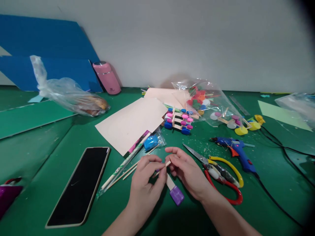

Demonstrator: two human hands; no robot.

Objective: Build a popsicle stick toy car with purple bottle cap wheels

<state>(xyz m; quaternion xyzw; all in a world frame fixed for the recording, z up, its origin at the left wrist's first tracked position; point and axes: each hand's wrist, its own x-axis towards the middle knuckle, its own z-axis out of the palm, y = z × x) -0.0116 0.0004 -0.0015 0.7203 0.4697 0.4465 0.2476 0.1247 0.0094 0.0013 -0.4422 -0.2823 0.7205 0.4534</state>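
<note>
My left hand (147, 183) is closed, thumb and fingertips pinching a short wooden stick (168, 163). At the other end of that stick are the fingers of my right hand (190, 172), curled together with the index finger partly raised. Just below my fingertips is a flat craft stick (170, 182) with a purple block (177, 195) at its near end. A bit of purple also shows behind my left fingers, mostly hidden. Thin wooden skewers (129, 171) lie left of my left hand.
Large red-and-yellow-handled scissors (221, 170) and a blue glue gun (237, 150) with a black cord lie right. A phone (80, 186) rests left. Behind are cream paper (130, 126), a blue packet (151, 142), small wheeled stick models (178, 121), a plastic bag (209, 88) and a pink bottle (107, 78).
</note>
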